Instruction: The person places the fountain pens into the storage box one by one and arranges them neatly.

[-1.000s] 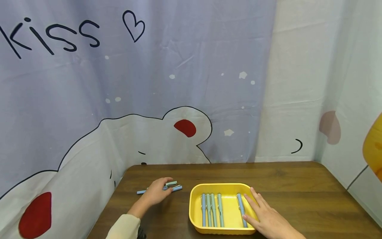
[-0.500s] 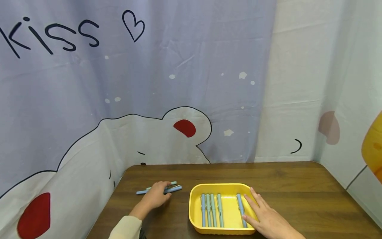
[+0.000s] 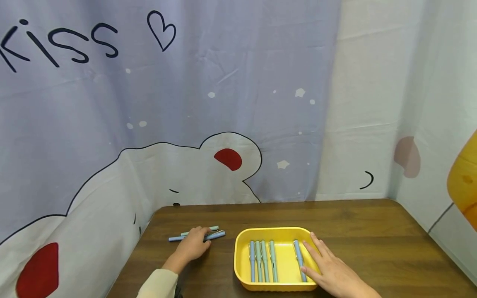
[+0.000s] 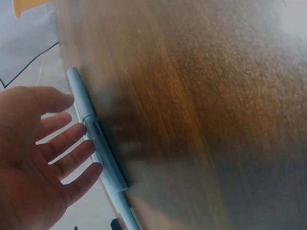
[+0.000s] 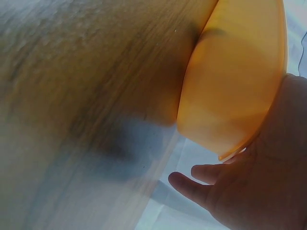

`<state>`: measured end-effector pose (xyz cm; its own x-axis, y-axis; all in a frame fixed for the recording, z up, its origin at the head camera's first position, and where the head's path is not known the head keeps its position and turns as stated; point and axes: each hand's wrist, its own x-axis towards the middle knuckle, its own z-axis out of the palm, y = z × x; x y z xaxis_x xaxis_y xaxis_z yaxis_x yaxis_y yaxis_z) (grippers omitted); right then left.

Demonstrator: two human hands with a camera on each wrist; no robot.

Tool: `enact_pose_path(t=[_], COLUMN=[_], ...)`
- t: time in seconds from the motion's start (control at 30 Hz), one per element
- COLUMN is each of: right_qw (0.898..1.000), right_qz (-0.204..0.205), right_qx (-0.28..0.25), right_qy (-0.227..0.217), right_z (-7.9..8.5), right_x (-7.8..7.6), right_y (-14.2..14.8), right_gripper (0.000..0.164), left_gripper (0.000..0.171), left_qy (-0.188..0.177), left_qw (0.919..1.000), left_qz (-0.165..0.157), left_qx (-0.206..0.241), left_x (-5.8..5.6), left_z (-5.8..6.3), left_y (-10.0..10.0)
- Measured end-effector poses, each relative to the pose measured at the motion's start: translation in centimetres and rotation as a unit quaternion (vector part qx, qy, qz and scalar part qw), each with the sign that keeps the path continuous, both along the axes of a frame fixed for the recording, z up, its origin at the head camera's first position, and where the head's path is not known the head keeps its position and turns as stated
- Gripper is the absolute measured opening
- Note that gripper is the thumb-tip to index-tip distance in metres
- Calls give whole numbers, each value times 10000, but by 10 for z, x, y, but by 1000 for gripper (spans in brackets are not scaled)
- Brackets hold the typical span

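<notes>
On the table's left, my left hand (image 3: 193, 245) reaches over a blue pen (image 3: 215, 235) and a green pen (image 3: 214, 228) lying behind it. Seen from the left wrist, the loosely bent fingers and the thumb are apart, their tips right at a pen (image 4: 82, 93). A yellow tray (image 3: 277, 287) stands right of these pens. My right hand (image 3: 335, 271) rests at its right rim, fingers spread, thumb over the inside. Beside that thumb lies one blue pen (image 3: 299, 254). Toward the tray's left side, another blue pen (image 3: 252, 261) and several green pens (image 3: 265, 260) lie side by side.
The brown wooden table (image 3: 376, 236) carries the tray and pens. A printed curtain (image 3: 201, 103) hangs behind the table's back edge and along the sides. Bare wood lies between the left-hand pens and the tray.
My left hand has drawn slightly back and down over the two pens, uncovering more of their left ends. My right hand keeps its place on the tray. The head view has shifted a little.
</notes>
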<state>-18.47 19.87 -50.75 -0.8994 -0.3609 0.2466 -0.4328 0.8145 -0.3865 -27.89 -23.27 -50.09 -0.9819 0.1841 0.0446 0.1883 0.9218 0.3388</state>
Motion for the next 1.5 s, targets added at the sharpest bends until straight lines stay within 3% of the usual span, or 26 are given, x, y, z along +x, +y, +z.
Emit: enact_pose_path(t=[0.4, 0.63, 0.9, 1.5], right_qw=[10000, 9998, 9999, 9998], right_qz=[-24, -20, -8, -25], right_qx=[36, 55, 87, 125], right_qy=[6, -178, -97, -144], right_z=[0, 1, 0, 2], right_x=[1, 0, 0, -1], right_y=[-1, 0, -1, -1], right_gripper=[72, 73, 74, 74], left_gripper=[24, 20, 15, 18], left_qy=[297, 413, 397, 202], left_qw=[9993, 9988, 9983, 9985], left_qz=[-82, 30, 272, 129], left_qx=[-217, -275, -330, -500], left_x=[-4, -7, -4, -5], left_z=[-6, -12, -8, -5], left_y=[1, 2, 3, 7])
